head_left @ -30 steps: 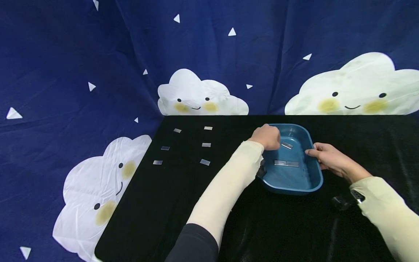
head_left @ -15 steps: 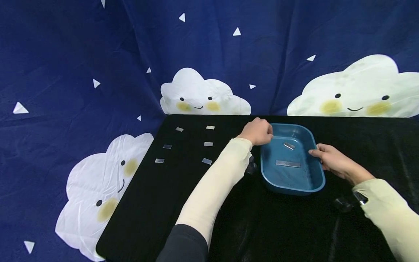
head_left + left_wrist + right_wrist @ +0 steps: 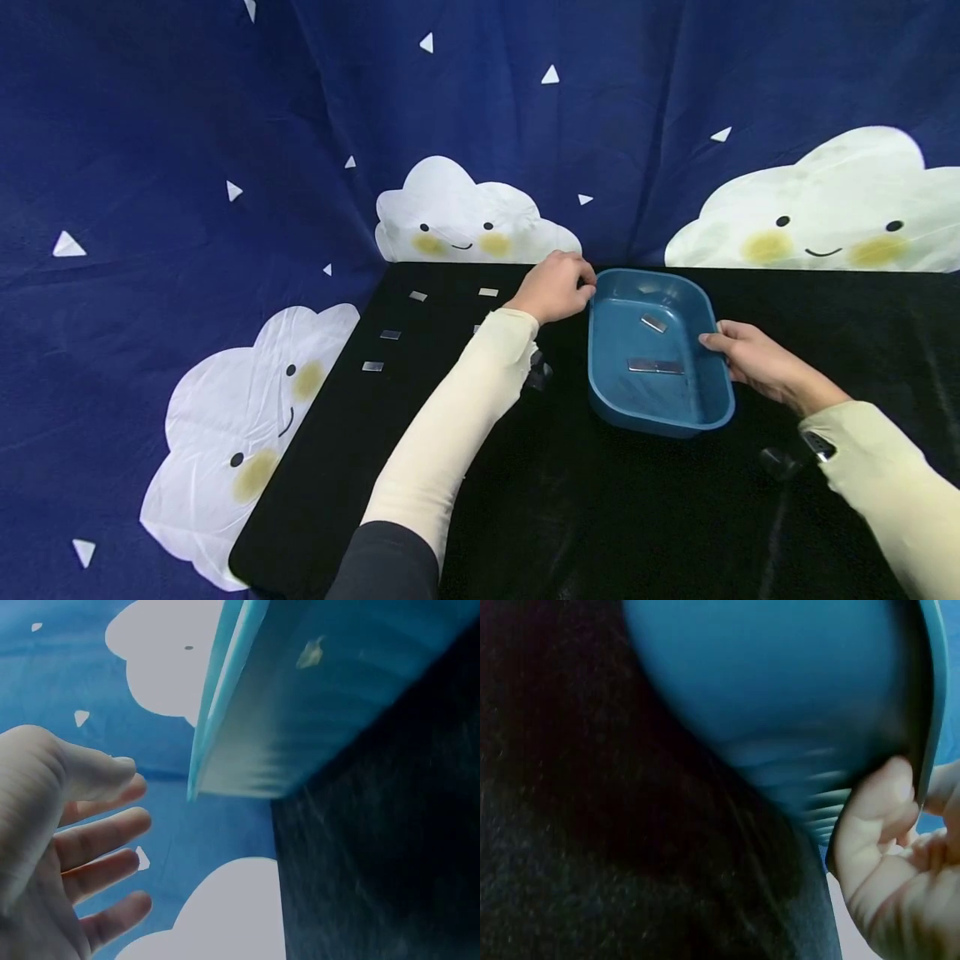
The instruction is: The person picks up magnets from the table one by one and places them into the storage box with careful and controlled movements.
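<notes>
A blue rectangular plastic basin [image 3: 652,404] is at the right of the head view. My right hand [image 3: 761,362] grips its right rim, thumb over the inside and the other fingers outside. Inside lie three small silver rectangular plates: one slanted near the back [image 3: 653,323], and two end to end [image 3: 655,366]. My left hand [image 3: 557,287] is beside the basin's back left corner. In the left wrist view, the left fingers [image 3: 105,838] are spread, loosely bent and hold nothing, with a gap between them and the basin's wall [image 3: 330,682].
Several more silver plates [image 3: 372,367] lie spaced out on the left of the black tabletop [image 3: 562,483]; my left forearm covers part of that group. Behind the table's back and left edges hangs a dark blue curtain [image 3: 480,100] with cloud prints.
My left hand has come out of the basin and moved left past its rim. The basin, with my right hand on it, has shifted slightly left and toward the back.
</notes>
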Available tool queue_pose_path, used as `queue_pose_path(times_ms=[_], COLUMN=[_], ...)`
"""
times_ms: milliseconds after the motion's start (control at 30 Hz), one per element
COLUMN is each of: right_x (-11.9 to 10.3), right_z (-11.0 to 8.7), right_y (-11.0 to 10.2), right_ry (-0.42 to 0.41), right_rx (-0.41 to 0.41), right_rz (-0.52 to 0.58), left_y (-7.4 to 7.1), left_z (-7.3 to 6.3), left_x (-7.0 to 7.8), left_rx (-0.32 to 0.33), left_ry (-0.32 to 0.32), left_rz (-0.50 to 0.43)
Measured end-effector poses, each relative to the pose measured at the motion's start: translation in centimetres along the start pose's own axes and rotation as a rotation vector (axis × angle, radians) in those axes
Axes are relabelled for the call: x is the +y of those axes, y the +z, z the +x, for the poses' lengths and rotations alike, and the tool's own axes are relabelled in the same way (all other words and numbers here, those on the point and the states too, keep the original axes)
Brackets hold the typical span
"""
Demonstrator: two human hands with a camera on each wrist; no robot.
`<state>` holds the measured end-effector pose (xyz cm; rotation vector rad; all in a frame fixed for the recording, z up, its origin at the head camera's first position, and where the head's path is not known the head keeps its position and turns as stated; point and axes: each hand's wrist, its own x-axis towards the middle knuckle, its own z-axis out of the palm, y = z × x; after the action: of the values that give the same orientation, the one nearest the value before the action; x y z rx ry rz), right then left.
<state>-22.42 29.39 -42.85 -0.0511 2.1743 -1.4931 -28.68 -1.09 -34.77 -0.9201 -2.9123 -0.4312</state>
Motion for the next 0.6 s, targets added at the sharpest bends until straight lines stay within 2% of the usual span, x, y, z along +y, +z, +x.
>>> queue_pose_path(times_ms=[233, 600], right_x=[-1.0, -2.0], right_z=[0.5, 2.1], right_y=[1.0, 3.3], right_ry=[-0.020, -0.023], right_rx=[-0.006, -0.001], right_rz=[-0.010, 0.004], left_y=[-1.1, -1.6], left_z=[-1.5, -4.6], left_x=[-2.7, -7.4], left_rx=[0.032, 0.041], left_ry=[-0.044, -0.176], left_rz=[-0.028, -0.086])
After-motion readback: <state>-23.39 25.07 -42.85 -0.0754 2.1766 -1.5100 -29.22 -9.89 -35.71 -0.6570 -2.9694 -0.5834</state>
